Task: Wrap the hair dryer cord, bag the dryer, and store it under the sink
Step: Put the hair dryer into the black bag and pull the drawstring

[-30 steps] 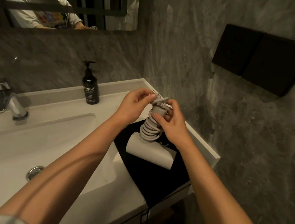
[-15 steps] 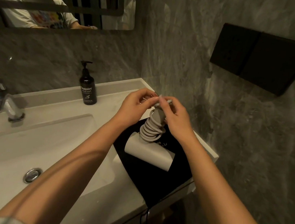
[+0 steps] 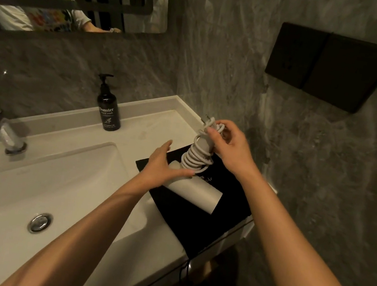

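Grey stone walls hem the white vanity top (image 3: 135,135), where the hair dryer (image 3: 196,190) lies on a black bag (image 3: 226,211) at the right. The right hand (image 3: 230,148) pinches the plug (image 3: 209,122) above the coiled cord (image 3: 196,159); the left hand (image 3: 167,166), fingers spread, rests against the barrel. The plug looks untucked, so letting go may spring the coils loose.

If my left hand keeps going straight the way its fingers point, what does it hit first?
Probably the hair dryer. The left hand points up and right, thumb against the barrel; just ahead is the upright handle wound with cord, which the right hand grips at the top. Depth is unclear.
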{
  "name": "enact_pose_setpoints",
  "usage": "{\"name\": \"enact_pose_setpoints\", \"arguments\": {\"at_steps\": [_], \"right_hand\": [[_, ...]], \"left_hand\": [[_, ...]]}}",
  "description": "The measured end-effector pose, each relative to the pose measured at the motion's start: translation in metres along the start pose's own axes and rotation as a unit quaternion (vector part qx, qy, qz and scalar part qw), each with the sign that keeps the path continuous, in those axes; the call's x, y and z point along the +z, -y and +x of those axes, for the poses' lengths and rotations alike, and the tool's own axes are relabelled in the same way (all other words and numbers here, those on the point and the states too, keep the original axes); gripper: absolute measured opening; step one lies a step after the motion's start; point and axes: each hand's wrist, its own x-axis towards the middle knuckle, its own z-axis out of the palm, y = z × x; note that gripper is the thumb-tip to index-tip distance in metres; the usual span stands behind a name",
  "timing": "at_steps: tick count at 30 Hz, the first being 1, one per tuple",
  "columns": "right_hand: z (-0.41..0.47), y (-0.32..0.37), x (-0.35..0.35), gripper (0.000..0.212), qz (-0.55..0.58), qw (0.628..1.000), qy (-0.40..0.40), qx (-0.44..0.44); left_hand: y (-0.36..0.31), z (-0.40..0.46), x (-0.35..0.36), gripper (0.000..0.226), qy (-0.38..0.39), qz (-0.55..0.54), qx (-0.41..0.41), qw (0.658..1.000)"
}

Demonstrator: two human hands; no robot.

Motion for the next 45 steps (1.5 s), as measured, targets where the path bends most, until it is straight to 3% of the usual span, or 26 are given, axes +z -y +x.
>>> {"name": "enact_pose_setpoints", "arguments": {"at_steps": [5,7,12,15,18,22,26,33,36,37,38,41,42,45], "right_hand": [[0.000,0.001,-0.007,0.002,0.090,0.993,-0.071,0.033],[0.000,0.005,-0.010,0.009,0.132,0.985,-0.102,0.050],[-0.005,0.012,-0.011,0.013,0.252,0.953,-0.143,0.089],[-0.013,0.015,-0.013,0.012,0.293,0.942,-0.122,0.107],[-0.024,0.018,-0.026,0.011,0.255,0.958,-0.069,0.114],[-0.045,0.013,-0.043,0.039,0.120,0.977,0.001,0.176],[-0.067,0.015,-0.053,0.033,-0.018,0.972,0.107,0.206],[-0.092,0.021,-0.055,0.054,0.065,0.941,0.189,0.275],[-0.100,0.019,-0.064,0.083,0.185,0.892,0.251,0.326],[-0.103,0.020,-0.063,0.084,0.177,0.886,0.258,0.341],[-0.105,0.017,-0.060,0.081,0.118,0.898,0.249,0.342],[-0.109,0.012,-0.041,0.075,-0.220,0.920,0.191,0.263],[-0.110,0.008,-0.036,0.076,-0.276,0.918,0.159,0.235],[-0.122,0.000,-0.031,0.071,-0.275,0.936,0.114,0.188]], "left_hand": [[0.024,-0.010,0.009,0.112,-0.062,-0.188,-0.087,0.976],[0.022,-0.009,0.008,0.109,-0.076,-0.236,-0.096,0.964],[0.003,-0.015,0.010,0.059,0.015,-0.456,-0.108,0.884],[-0.001,-0.015,0.008,0.052,0.000,-0.490,-0.096,0.866],[-0.001,-0.015,-0.001,0.059,-0.010,-0.459,-0.066,0.886],[-0.005,-0.011,-0.020,0.060,-0.047,-0.382,-0.037,0.922],[-0.010,-0.009,-0.040,0.059,-0.033,-0.293,-0.026,0.955],[-0.023,-0.015,-0.048,0.038,0.052,-0.195,0.004,0.979],[-0.029,-0.020,-0.048,0.035,0.082,-0.157,0.022,0.984],[-0.031,-0.021,-0.046,0.038,0.090,-0.144,0.029,0.985],[-0.034,-0.022,-0.042,0.042,0.096,-0.132,0.035,0.986],[-0.041,-0.024,-0.028,0.055,0.104,-0.107,0.050,0.988],[-0.045,-0.025,-0.023,0.057,0.111,-0.099,0.049,0.988],[-0.052,-0.030,-0.009,0.055,0.118,-0.084,0.046,0.988]]}}
